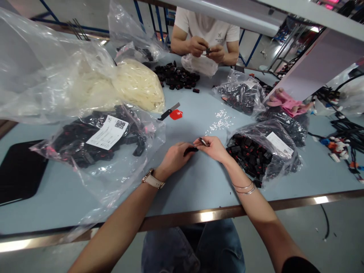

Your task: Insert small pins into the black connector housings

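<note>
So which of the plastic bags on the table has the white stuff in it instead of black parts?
The big bag at the far left, behind the labelled bag of black parts; the other bags all hold black pieces.

Two hands meet over the table's near middle.
The left hand [174,158] touches the right hand [214,148] on the table [199,178], between a labelled bag [96,140] left and a parts bag [261,151] right; a co-worker [206,34] sits behind.

Bright even overhead light; glare on table edge [204,216] and plastic bags [42,68]; wide-angle bending at borders.
</note>
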Tool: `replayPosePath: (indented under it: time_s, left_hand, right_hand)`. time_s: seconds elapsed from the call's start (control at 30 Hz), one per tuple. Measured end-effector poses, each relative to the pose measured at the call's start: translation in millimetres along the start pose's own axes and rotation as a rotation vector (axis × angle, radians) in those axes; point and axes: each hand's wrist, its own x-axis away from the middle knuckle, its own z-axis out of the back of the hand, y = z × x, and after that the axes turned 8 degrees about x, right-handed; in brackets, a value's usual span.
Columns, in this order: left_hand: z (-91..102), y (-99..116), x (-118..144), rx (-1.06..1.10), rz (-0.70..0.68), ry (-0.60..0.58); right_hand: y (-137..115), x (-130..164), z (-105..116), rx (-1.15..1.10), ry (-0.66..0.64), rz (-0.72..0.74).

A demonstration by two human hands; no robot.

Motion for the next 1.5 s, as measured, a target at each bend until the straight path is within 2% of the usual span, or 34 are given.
replayPosePath:
  time_s: [0.23, 0.47, 0.7, 1.07, 1.37, 1.5]
  left_hand:
    - [-0.5, -2, 1, -0.005, -0.022, 0.020]
    - [-1.6, -2, 0, -0.013, -0.012, 0.012]
    - [-2.2, -3, 0, -0.011, -0.004, 0.008]
    - [-2.9, -4, 0, -0.027, -0.015, 0.028]
    - [0.3, 4, -1, -0.070, 0.045, 0.005]
    - [0.4, 3, -1, -0.070, 0.037, 0.010]
  right_hand:
    - [-2, 1, -4, -0.022, 0.038, 0.043]
    - [-3, 3, -3, 0.158, 0.071, 0.067]
    - [-8, 5, -6, 0.227, 0.062, 0.063]
    - [-16, 10, -10, 0.556, 0.115, 0.091]
    - [-20, 15, -8, 0.976, -0.009, 0.304]
    - [-28, 20, -11, 1.103, -0.073, 0.312]
